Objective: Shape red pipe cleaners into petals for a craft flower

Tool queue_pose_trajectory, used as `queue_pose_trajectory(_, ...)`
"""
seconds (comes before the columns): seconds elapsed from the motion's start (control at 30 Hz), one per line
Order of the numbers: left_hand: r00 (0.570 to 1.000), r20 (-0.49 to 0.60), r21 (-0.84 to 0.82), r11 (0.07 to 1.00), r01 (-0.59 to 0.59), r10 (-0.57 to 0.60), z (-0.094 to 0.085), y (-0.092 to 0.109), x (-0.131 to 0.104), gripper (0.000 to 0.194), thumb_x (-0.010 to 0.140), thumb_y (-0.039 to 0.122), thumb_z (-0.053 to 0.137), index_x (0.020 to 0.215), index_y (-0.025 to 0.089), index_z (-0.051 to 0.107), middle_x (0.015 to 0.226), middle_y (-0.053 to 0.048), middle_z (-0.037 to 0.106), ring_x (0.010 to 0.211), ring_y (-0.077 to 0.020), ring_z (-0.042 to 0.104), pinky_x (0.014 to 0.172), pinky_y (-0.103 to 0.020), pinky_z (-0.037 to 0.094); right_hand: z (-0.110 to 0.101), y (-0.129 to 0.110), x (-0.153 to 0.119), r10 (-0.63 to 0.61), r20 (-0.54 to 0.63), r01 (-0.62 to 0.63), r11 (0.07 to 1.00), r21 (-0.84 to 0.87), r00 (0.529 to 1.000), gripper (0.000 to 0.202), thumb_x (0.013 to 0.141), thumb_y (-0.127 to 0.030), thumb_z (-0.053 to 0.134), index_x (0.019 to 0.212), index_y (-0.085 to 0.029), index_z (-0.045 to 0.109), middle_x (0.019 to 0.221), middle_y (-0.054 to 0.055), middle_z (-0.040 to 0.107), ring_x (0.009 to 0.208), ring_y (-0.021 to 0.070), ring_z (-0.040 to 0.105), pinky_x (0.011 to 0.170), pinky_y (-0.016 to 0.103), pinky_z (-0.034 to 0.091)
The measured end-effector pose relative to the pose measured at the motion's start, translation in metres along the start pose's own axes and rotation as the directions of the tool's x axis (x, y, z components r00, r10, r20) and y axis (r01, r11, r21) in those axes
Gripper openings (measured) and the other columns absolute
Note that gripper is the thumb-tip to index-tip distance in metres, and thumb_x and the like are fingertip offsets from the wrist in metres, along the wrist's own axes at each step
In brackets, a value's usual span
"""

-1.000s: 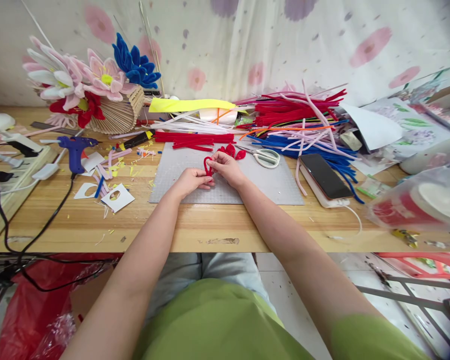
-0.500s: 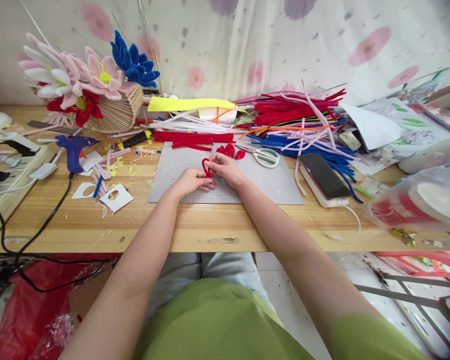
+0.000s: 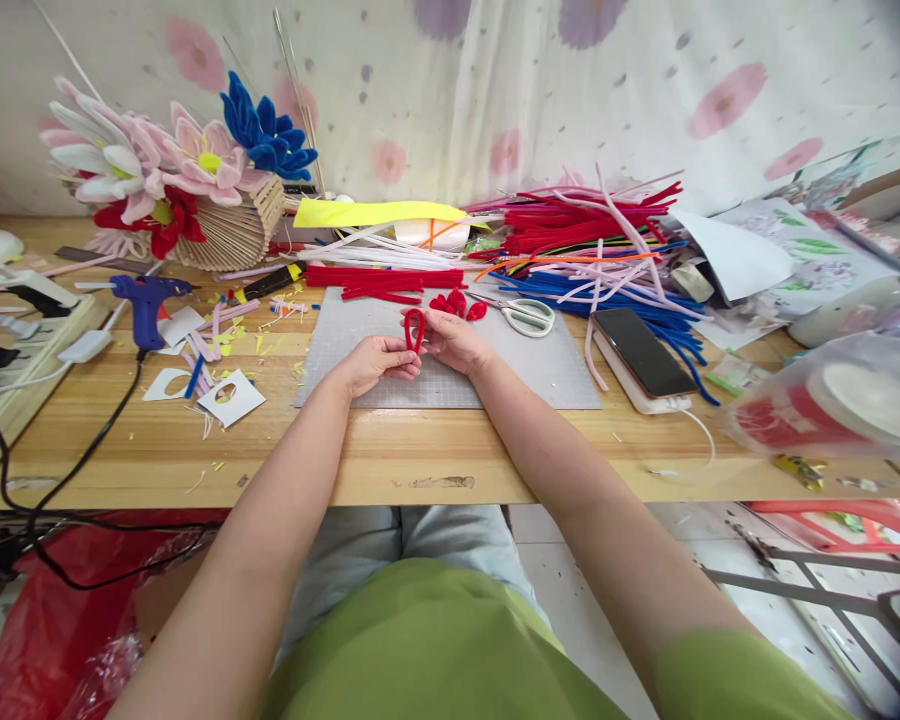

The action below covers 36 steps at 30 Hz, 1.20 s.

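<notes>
A red pipe cleaner (image 3: 421, 325), bent into a narrow upright loop, is between my hands above the grey cutting mat (image 3: 330, 345). My left hand (image 3: 379, 364) pinches the loop's lower end between thumb and fingers. My right hand (image 3: 456, 342) has its fingers closed at the loop's right side, with some fingertips behind it. Just beyond my right hand lie several small red looped pieces (image 3: 450, 302). Scissors with pale handles (image 3: 529, 318) rest beside them on the mat. Straight red pipe cleaners (image 3: 382, 281) lie along the mat's far edge.
To the left are a blue glue gun (image 3: 146, 305), paper scraps with holes (image 3: 232, 397) and a power strip (image 3: 26, 370). Fuzzy flowers (image 3: 195, 155) stand at the back left. Bundled pipe cleaners (image 3: 585, 225), a phone (image 3: 643, 350) and a bagged cup (image 3: 832, 400) are on the right.
The red loop now faces me more openly and stands out in front of my right fingers. My right hand has turned slightly, its fingers shifting behind the loop.
</notes>
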<state>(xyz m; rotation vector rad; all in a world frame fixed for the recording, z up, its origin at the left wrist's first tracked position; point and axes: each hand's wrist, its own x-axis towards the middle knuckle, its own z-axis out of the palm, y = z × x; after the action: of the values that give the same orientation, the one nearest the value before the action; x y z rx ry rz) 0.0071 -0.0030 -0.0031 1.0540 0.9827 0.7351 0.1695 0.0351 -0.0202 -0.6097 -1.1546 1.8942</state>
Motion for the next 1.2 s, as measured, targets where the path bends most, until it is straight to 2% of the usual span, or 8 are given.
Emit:
queue_pose_trajectory(0.17,1.0,0.013,0.027,1.0,-0.015,0.014,-0.0015,-0.0042,0.0016,0.018,0.062,0.021,0.076,0.075,0.01,0.067,0.065,-0.003,0.066,0.056,-0.0087,0.06,0.062,-0.024,0.053,0.0001,0.0001,0.0002,-0.034,-0.037,0.035,0.999,0.027,0.999,0.022,0.076,-0.035,0.065,0.086,-0.016,0.062,0.069,-0.002,0.057,0.053,0.0055,0.047,0.045,0.017,0.034)
queue_pose_trajectory(0.33,1.0,0.02,0.058,0.998,-0.023,0.022,-0.0002,-0.0072,0.004,0.026,0.059,0.023,0.078,0.079,0.01,0.068,0.066,-0.004,0.067,0.057,-0.0098,0.062,0.066,-0.027,0.054,0.0045,-0.0004,0.0005,-0.036,-0.082,0.041,0.997,0.068,0.996,0.021,0.073,-0.032,0.068,0.073,-0.016,0.055,0.067,-0.003,0.055,0.05,0.0047,0.045,0.041,0.016,0.03)
queue_pose_trajectory(0.5,1.0,0.018,0.078,0.997,-0.018,0.017,0.0041,-0.0069,0.0031,0.029,0.057,0.024,0.079,0.081,0.01,0.069,0.068,-0.004,0.068,0.058,-0.0108,0.063,0.065,-0.027,0.054,0.0052,-0.0004,0.0025,-0.028,-0.142,0.042,0.994,0.101,0.989,0.022,0.075,-0.025,0.067,0.064,-0.015,0.052,0.06,-0.003,0.053,0.044,0.0029,0.037,0.038,0.015,0.024)
queue_pose_trajectory(0.57,0.999,0.035,0.083,0.996,-0.012,0.009,0.0044,-0.0066,0.0024,0.03,0.056,0.024,0.08,0.08,0.009,0.069,0.067,-0.004,0.068,0.057,-0.0114,0.063,0.063,-0.027,0.054,0.0048,-0.0017,0.0021,-0.019,-0.138,0.035,0.992,0.118,0.99,0.017,0.076,-0.022,0.065,0.065,-0.014,0.055,0.058,-0.003,0.053,0.044,0.0028,0.037,0.038,0.015,0.026)
queue_pose_trajectory(0.67,0.998,0.06,0.079,0.997,-0.007,0.002,0.0023,-0.0065,0.0018,0.031,0.055,0.025,0.08,0.079,0.009,0.069,0.065,-0.004,0.068,0.056,-0.0114,0.063,0.061,-0.026,0.053,0.005,-0.0048,-0.0002,0.023,-0.112,-0.008,0.991,0.133,0.993,0.005,0.079,-0.019,0.062,0.079,-0.014,0.061,0.066,-0.001,0.06,0.05,0.0044,0.046,0.042,0.014,0.033)
queue_pose_trajectory(0.8,0.998,0.07,0.071,0.997,-0.011,0.006,-0.0019,-0.006,0.0017,0.032,0.054,0.027,0.08,0.079,0.01,0.069,0.066,-0.004,0.068,0.055,-0.0106,0.062,0.061,-0.026,0.053,0.0056,-0.0079,-0.0035,0.085,-0.065,-0.076,0.988,0.133,0.994,0.006,0.083,-0.018,0.057,0.084,-0.015,0.061,0.071,0.0,0.064,0.052,0.0062,0.05,0.045,0.017,0.04)
queue_pose_trajectory(0.93,0.997,0.074,0.065,0.998,-0.009,0.004,-0.0042,-0.0046,0.0013,0.032,0.054,0.028,0.081,0.078,0.011,0.069,0.069,-0.005,0.068,0.057,-0.0103,0.061,0.062,-0.026,0.053,0.0047,-0.0082,-0.0042,0.057,-0.005,-0.055,0.987,0.151,0.998,0.006,0.084,-0.019,0.055,0.082,-0.016,0.059,0.071,-0.001,0.063,0.052,0.0085,0.052,0.045,0.021,0.044)
queue_pose_trajectory(1.2,0.998,0.066,0.089,0.996,-0.007,0.001,-0.0015,-0.0042,0.0018,0.03,0.057,0.027,0.079,0.08,0.011,0.069,0.071,-0.005,0.069,0.06,-0.0116,0.063,0.064,-0.027,0.054,0.005,-0.0062,-0.0008,0.059,-0.161,-0.037,0.99,0.137,0.985,0.008,0.077,-0.018,0.064,0.071,-0.015,0.06,0.069,-0.001,0.061,0.056,0.007,0.052,0.046,0.017,0.041)
